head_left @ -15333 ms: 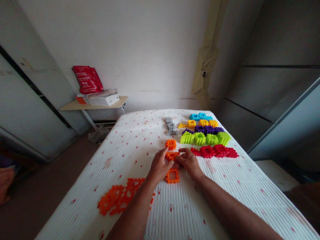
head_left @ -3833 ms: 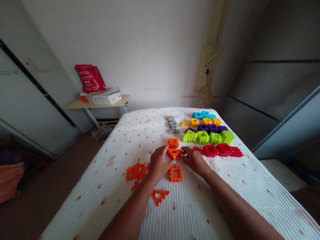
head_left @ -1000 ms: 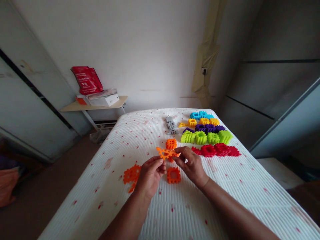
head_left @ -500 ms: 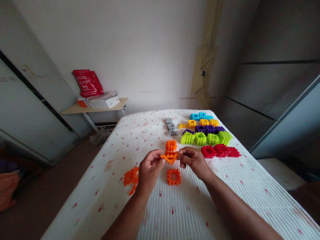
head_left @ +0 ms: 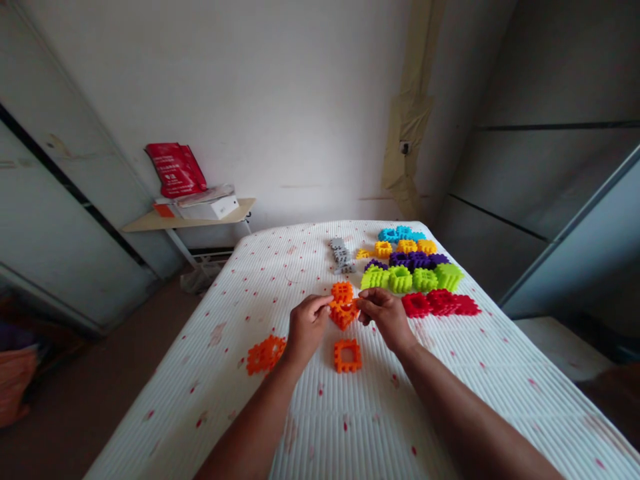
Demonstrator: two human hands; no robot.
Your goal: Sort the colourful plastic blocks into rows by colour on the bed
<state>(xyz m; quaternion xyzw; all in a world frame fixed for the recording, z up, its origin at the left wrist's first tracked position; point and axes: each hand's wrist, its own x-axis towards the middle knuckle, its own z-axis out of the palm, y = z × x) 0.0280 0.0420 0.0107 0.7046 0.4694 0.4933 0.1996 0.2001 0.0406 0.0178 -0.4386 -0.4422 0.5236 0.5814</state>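
Between my two hands is an orange triangular assembly of interlocking plastic tiles point(head_left: 344, 316). My left hand point(head_left: 307, 325) pinches its left corner, and my right hand point(head_left: 385, 315) pinches the right corner, fingertips pressed together. Just behind it an orange cube of joined tiles point(head_left: 342, 291) rests on the bed, partly overlapped in view. Closer to me lies a square orange frame block point(head_left: 347, 356). Loose orange tiles point(head_left: 265, 355) are left of my left forearm, partly hidden by it.
On the patterned bed cover point(head_left: 200, 400) stand rows of red blocks point(head_left: 443, 303), lime green blocks point(head_left: 425, 279), purple blocks point(head_left: 419, 259), yellow blocks point(head_left: 407, 247) and blue blocks point(head_left: 401, 234). Grey blocks point(head_left: 341, 255) lie left of them. A small table point(head_left: 145, 221) holds boxes and a red bag point(head_left: 175, 170).
The orange tile in my hands has turned and lowered onto the triangular piece. My left hand has shifted slightly right and up, uncovering more of the loose tiles.
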